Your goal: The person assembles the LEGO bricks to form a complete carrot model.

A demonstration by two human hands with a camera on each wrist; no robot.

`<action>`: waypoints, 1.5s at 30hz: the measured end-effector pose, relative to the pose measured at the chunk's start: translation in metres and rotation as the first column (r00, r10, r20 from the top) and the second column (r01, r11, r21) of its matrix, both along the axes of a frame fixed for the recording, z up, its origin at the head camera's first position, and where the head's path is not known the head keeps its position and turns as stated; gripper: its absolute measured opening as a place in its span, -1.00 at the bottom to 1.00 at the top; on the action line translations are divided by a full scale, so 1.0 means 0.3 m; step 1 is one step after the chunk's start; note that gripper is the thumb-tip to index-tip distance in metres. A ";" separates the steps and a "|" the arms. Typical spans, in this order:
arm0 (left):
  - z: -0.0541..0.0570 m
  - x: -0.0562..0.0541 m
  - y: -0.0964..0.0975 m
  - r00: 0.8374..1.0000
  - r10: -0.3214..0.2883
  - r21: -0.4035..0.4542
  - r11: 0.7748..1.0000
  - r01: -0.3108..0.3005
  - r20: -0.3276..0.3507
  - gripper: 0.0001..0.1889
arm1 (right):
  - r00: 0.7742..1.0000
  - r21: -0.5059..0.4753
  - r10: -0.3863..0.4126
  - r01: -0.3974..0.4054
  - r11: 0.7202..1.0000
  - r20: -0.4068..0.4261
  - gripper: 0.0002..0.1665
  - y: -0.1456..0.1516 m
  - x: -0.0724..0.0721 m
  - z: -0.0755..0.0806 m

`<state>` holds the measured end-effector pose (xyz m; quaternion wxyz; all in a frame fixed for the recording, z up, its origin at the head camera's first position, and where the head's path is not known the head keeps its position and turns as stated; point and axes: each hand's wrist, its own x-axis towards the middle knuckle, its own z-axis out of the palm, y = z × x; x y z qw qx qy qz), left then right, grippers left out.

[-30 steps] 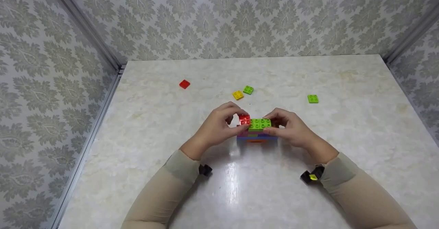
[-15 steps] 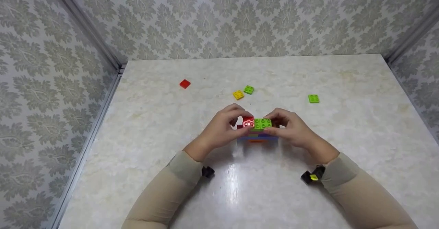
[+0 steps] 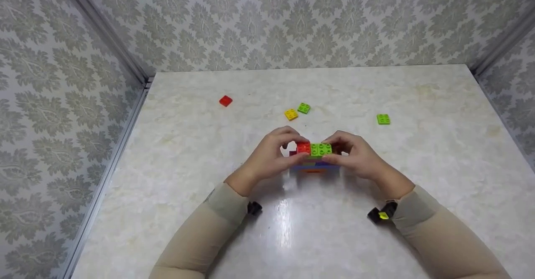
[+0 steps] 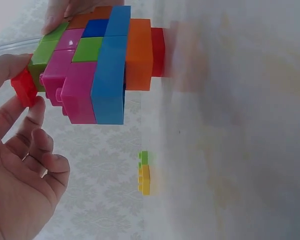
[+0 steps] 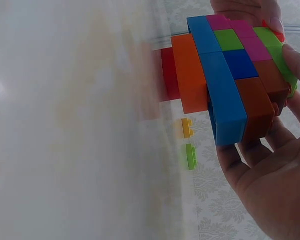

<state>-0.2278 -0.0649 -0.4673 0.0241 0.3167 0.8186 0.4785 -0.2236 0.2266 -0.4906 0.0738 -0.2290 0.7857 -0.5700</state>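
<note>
A stepped structure of toy building bricks (image 4: 108, 85) stands on the table between both hands. It widens from a red base brick (image 4: 158, 52) and an orange brick (image 4: 138, 55) to a blue layer, with magenta, green and brown bricks (image 5: 254, 107) above. Light green bricks (image 3: 321, 149) form a row across the upper part. My left hand (image 3: 272, 151) pinches a small red brick (image 3: 303, 147) between thumb and index finger on the left part of that row. Thumb and fingers of my right hand (image 3: 355, 155) grip the green row's right end from front and back.
Farther back on the table (image 3: 175, 116) lie a red brick (image 3: 225, 101), a yellow brick (image 3: 291, 114) with a green brick (image 3: 304, 108) beside it, and another green brick (image 3: 383, 119) to the right. Patterned panels (image 3: 276, 24) enclose the table's back and sides.
My left hand has shifted slightly right with the red brick, which now covers more of the green row's left part. The right hand keeps its grip nearly in place.
</note>
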 end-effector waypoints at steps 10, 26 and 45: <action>-0.038 -0.018 -0.006 0.999 -0.016 -0.012 1.000 0.016 0.039 -0.54 | 1.000 0.003 0.005 -0.005 1.000 0.000 -0.64 -0.005 0.000 0.002; -0.087 -0.059 -0.034 0.958 -0.093 0.025 0.996 0.090 0.270 -0.54 | 1.000 -0.011 0.002 -0.002 1.000 -0.001 -0.60 -0.011 -0.005 0.004; -0.090 -0.053 -0.027 0.958 -0.093 0.030 0.996 0.088 0.270 -0.53 | 0.810 -0.065 -0.586 0.586 0.808 0.018 -0.48 0.290 -0.197 -0.016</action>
